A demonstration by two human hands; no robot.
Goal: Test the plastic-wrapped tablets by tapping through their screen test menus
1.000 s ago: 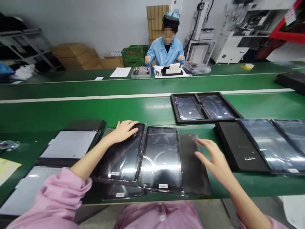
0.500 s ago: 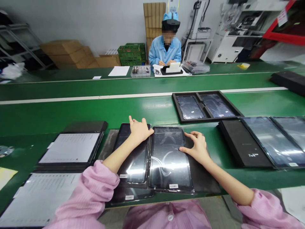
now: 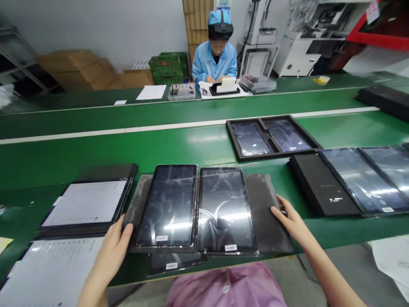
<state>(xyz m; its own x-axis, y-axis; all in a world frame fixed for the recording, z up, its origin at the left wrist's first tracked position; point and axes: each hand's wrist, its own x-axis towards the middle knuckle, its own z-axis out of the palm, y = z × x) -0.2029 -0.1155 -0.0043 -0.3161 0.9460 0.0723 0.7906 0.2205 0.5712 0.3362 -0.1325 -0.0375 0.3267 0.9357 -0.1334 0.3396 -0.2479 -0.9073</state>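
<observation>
Two tablets in clear film, the left tablet and the right tablet, lie side by side on a dark foam-like board. My left hand grips the board's left edge, thumb over the top. At the opposite edge, my right hand holds the board between its thumb and fingers, which are partly hidden. Each tablet has a white label near its lower end. Partly covered by the board, another tablet shows at the table's front edge.
To the left are dark trays with white-faced panels. A black two-bay tray with tablets stands behind on the green table. More filmed tablets lie at right on dark boards. A co-worker sits across.
Both hands have left the tablets and moved outward to the board's two side edges. The left tablet, earlier partly behind my left arm, now shows fully. The view has shifted slightly.
</observation>
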